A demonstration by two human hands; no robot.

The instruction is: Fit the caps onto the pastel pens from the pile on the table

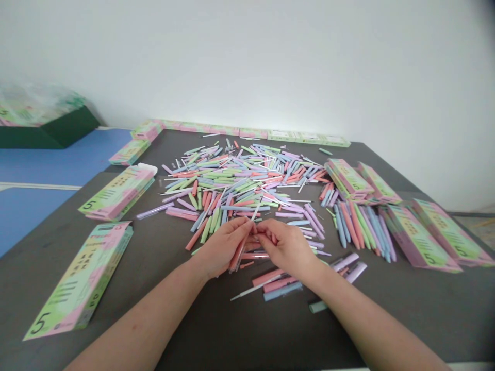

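Red pen (237, 257) sits over the tabletop (204, 335), clasped in the left hand's grip; left hand (225, 242) and right hand (288, 246) meet near a white refill (256, 210), can't tell whether the right grip is closed. Looks partway: neat pen row (356, 224) laid out rightward, big loose pile (247, 172) seemingly left.
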